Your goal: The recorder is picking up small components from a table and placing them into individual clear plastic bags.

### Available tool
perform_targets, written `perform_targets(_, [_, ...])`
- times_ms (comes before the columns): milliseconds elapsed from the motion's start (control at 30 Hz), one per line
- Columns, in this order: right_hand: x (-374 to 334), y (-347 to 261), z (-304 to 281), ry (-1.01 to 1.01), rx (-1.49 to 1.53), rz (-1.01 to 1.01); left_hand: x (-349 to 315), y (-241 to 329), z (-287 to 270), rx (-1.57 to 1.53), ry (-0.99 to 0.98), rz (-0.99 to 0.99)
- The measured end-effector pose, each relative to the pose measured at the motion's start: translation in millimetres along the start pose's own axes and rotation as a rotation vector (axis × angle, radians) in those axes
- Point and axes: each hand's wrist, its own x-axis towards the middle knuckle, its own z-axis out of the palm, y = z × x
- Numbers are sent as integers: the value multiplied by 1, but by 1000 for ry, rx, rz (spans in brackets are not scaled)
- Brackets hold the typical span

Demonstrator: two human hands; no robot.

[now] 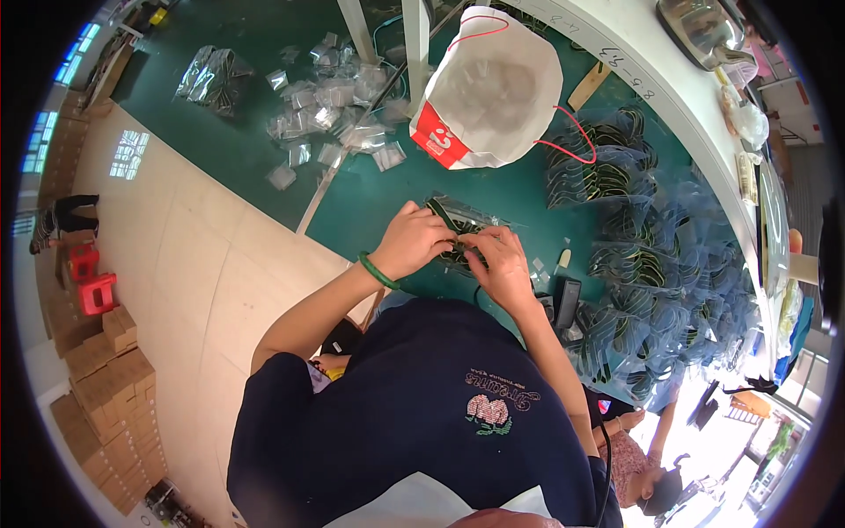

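Observation:
In front of my chest, over the green table (348, 220), both my hands meet at a clear plastic bag (480, 216) with dark bands striped in yellow-green in it. My left hand (418, 239), a green bangle at its wrist, pinches the bag's near left part, next to a striped band (437, 209) that slants up to the left. My right hand (500, 262) has its fingers bent onto the same bundle from the right. The fingertips nearly touch, and they hide part of the bands, so I cannot tell exactly what each pinches.
A white paper bag (502, 97) with red handles stands beyond my hands. Small clear packets (330, 97) lie scattered at the far left. Bagged striped bands (634, 255) are heaped on the right, near a black box-shaped device (567, 301). A white shelf edge (669, 106) curves overhead. Another person (642, 466) sits at lower right.

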Motion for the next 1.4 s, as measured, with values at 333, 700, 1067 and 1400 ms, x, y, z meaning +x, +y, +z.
perform_targets(333, [-6,7,-8,-21,546,233,3,-9,-30,-279,-207,-34])
perform_targets(700, [-4,12,-7,-132,735,354,4,6,-30,-807,-202,-276])
perform_targets(1067, [-3,18,-16,-173,1024,489,0,4,-22,-1126,-152,-260])
perform_targets(1400, [3,4,-21,-231,689,406,3,35,-30,-665,77,-279])
